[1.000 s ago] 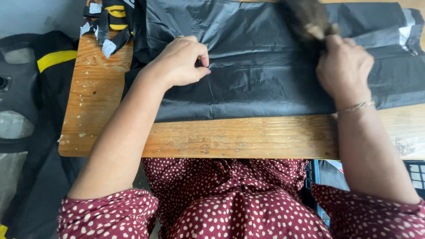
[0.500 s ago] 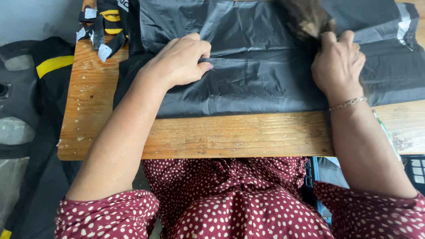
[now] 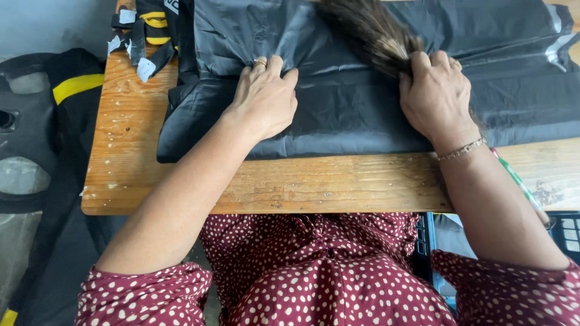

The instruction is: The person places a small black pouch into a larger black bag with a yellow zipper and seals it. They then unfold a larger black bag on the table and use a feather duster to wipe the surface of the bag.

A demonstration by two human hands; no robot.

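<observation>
Plainly soft and light, the brown hair bundle [image 3: 368,33] lies on slippery black plastic sheeting [image 3: 338,115], its end pinched under the right hand [image 3: 436,93]; the left hand [image 3: 266,99] presses flat beside it on the worktop [image 3: 302,184].

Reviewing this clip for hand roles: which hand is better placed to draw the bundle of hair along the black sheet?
Probably the right hand: its fingers already rest on the hair bundle. The left hand lies flat on the black plastic sheet, apart from the hair, seemingly pinning it.
</observation>
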